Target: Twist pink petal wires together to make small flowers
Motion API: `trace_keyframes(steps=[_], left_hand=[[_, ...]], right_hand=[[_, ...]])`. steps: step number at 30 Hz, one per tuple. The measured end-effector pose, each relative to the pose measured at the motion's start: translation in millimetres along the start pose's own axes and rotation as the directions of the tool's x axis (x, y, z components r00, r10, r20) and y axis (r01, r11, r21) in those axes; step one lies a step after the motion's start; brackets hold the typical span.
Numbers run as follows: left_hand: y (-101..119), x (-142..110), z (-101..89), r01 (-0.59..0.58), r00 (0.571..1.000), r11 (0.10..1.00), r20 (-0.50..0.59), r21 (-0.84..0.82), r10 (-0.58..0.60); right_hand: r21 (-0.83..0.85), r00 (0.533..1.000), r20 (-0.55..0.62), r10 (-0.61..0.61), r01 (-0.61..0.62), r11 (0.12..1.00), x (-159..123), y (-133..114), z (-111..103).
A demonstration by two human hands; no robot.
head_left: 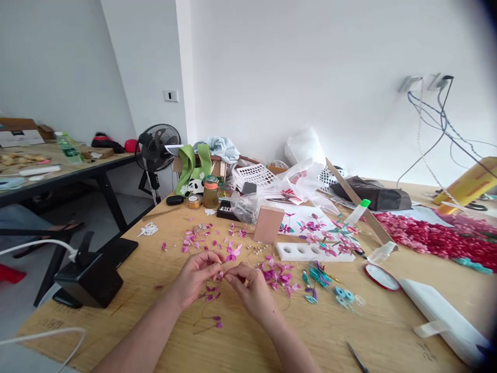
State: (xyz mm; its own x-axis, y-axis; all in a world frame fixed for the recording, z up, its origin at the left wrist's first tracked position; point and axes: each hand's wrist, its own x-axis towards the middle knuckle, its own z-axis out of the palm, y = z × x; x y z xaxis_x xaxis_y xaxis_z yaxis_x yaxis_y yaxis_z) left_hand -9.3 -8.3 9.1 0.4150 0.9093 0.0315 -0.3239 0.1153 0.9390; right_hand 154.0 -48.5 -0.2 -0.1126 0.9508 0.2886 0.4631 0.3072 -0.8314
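Observation:
Over the middle of the wooden table, my left hand (197, 277) pinches the stem of a small pink artificial flower (233, 252), whose petals rise above the fingertips. My right hand (250, 290) is closed in a pinch at the same stem, just below the bloom; whether it grips the stem or a fine thread is too small to tell. Loose magenta petals (280, 275) lie right of my right hand, and more pink petals (194, 238) are scattered behind my left hand. Two wired purple buds (218, 322) rest in front, between my forearms.
A white foam block with holes (289, 252) supports finished flower sprays (344, 241). Teal thread bundles (319, 275), thread spools (345, 294), a red-rimmed roll (381, 277) and scissors (356, 356) lie to the right. A black box with a cable (91, 280) stands at left; a glass jar (211, 191) stands behind.

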Motion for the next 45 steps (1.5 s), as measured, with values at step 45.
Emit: trace_keyframes(steps=[45], left_hand=[[-4.5,-4.3,6.7,0.012,0.993,0.997,0.116,-0.081,-0.003]], right_hand=[[0.210,0.981,-0.091,0.171,-0.149,0.966,4.7,-0.1,-5.2]])
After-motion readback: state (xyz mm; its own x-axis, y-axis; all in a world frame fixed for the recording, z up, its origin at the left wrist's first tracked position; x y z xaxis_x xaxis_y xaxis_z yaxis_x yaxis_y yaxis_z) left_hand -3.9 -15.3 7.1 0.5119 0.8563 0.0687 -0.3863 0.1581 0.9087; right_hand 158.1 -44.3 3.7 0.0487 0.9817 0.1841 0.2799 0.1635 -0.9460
